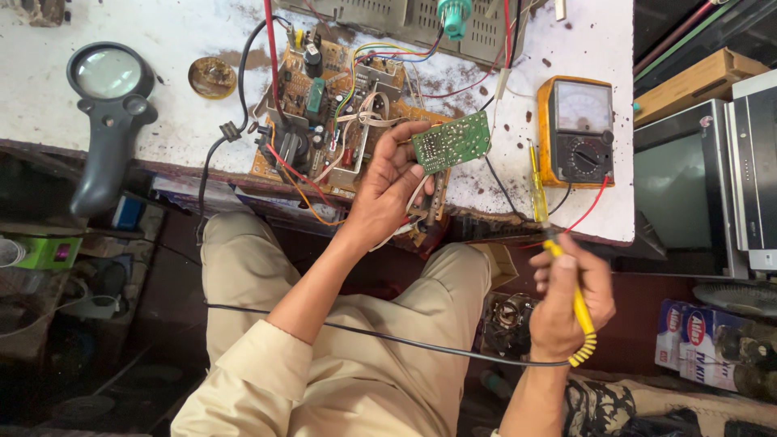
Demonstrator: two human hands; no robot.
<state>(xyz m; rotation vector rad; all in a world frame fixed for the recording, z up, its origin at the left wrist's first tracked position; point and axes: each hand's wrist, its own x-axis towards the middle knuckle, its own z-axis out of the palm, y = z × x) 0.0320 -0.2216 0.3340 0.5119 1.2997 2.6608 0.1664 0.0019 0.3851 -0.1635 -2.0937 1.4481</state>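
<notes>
My left hand grips a small green circuit board by its left edge and holds it tilted above the bench edge. Under it lies a larger brown circuit board crowded with parts and coloured wires. My right hand is closed around a yellow-handled soldering iron. Its tip points up toward the bench, to the right of the green board and apart from it. A black cord runs from the iron's coiled end across my lap.
An orange analog multimeter with red and black leads sits on the white, stained bench at the right. A black magnifier lamp and a round tin are at the left. Grey equipment cases stand at the right.
</notes>
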